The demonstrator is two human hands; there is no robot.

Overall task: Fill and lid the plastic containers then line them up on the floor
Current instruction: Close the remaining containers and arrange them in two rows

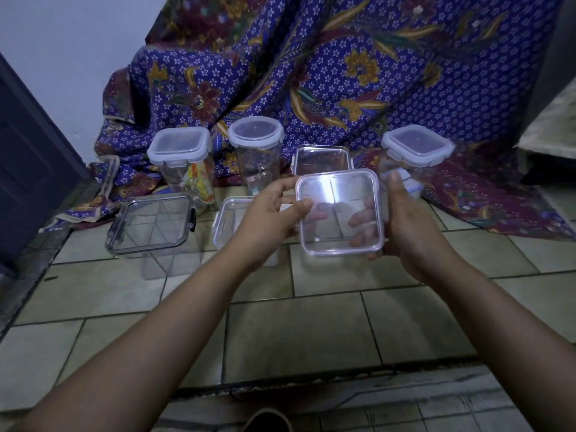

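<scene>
You see purple batik cloth (389,88), white star dots, gold and maroon flowers; clear containers, pale lavender lids (179,145); beige tiled floor (311,338); dark door (28,169).

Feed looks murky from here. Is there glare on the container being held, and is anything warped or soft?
Head view: dim overall, with a bluish cast. A bright streak of glare sits on the clear square container held between the left hand and right hand, washing out its upper middle. Wide-angle bending curves the floor tiles near the edges. The patterned cloth and rear lidded containers look slightly soft.
</scene>
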